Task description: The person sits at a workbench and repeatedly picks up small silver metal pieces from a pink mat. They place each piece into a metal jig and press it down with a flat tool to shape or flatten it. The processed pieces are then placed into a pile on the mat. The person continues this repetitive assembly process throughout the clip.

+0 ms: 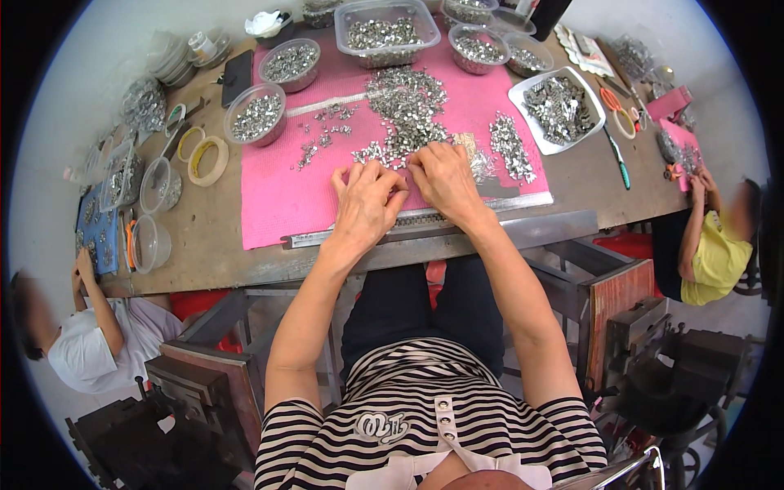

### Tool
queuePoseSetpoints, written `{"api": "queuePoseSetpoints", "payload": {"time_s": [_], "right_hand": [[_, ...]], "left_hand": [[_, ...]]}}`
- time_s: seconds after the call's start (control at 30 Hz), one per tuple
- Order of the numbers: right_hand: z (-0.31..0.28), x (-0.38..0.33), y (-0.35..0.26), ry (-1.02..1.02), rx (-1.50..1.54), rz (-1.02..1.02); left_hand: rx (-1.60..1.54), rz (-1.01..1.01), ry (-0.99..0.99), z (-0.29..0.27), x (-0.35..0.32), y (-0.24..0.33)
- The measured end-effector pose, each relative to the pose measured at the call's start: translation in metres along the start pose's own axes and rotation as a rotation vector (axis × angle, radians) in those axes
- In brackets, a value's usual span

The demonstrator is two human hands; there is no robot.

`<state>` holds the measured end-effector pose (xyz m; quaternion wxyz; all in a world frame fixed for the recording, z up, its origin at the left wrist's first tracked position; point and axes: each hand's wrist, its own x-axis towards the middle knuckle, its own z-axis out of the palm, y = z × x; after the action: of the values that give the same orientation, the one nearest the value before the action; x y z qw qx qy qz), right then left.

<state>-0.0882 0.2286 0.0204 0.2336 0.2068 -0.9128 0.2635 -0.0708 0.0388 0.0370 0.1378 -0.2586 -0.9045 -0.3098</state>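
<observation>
A loose heap of small silvery metal pieces (406, 102) lies on a pink mat (273, 200) in front of me. At the heap's near edge, my left hand (367, 200) has its fingers curled down, with the thumb close against them. Beside it, my right hand (445, 180) bends its fingers together over the small pieces. Anything pinched in either hand is too small or too hidden to name. Just below both hands, a narrow metal rail (420, 220) with a dark row of small parts runs along the table's front edge.
Plastic tubs of metal parts (388, 53) line the back. A white dish of dark metal pieces (563, 147) stands at right, near scissors (618, 114) and a green-tipped tool (624, 173). Tape rolls (207, 161) lie at left. Two other people sit at the table's ends.
</observation>
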Motion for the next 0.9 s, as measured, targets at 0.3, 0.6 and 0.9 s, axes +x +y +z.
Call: {"api": "queuePoseSetpoints", "payload": {"time_s": [0.3,0.6,0.9], "right_hand": [[-0.057,-0.051,-0.023,-0.08,0.237,0.159],[-0.059,-0.064,-0.027,-0.032,0.198,0.085],[-0.057,-0.066,-0.022,0.005,0.313,0.199]], "left_hand": [[0.08,0.056,0.017,0.003,-0.001,0.002],[-0.085,0.105,0.026,0.004,-0.014,0.032],[-0.113,0.12,0.004,0.018,-0.02,0.041]]}}
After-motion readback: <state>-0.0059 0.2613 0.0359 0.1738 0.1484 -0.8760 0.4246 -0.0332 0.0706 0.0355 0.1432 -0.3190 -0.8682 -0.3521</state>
